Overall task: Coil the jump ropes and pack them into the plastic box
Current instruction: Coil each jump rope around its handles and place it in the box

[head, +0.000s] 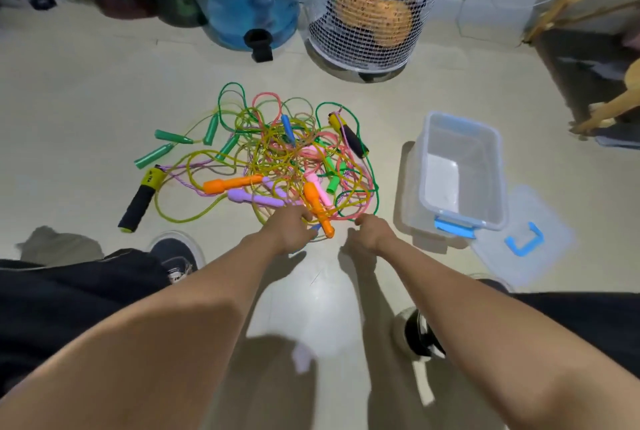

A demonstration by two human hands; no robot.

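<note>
Jump ropes (277, 159) tangled beside plastic box (460, 170), lid (519, 249) off, hands perhaps pinching cords.

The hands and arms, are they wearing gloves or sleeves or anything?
No. Both the left hand and the right hand are bare, with no gloves. No rings, watch or bands show. The forearms are bare too, with no sleeves in view.
</note>
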